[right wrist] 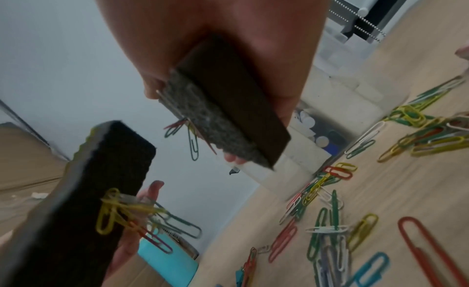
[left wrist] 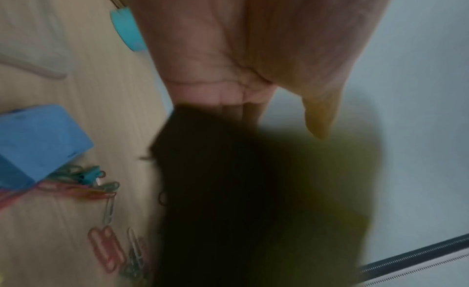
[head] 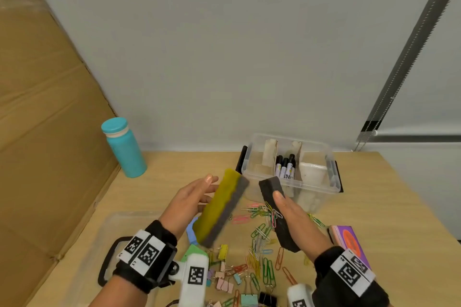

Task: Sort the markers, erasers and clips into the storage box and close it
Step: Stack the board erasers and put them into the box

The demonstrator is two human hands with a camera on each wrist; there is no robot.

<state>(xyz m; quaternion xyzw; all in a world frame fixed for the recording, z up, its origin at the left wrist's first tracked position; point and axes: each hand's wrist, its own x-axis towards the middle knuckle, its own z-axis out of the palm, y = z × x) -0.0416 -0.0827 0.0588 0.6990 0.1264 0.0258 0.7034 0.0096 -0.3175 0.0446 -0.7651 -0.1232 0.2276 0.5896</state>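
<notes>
My left hand holds a yellow eraser with a grey felt face, tilted, in the air left of the clear storage box. The right hand grips a black eraser, thumb on top, just before the box. Paper clips cling to the yellow eraser's felt, and a few hang from the black eraser. Black markers stand in the box's middle compartment. Loose paper clips and binder clips lie on the table below both hands.
A blue eraser lies under the yellow one; a purple-and-orange eraser is at the right. The clear lid rests at front left. A teal bottle stands by the cardboard on the left.
</notes>
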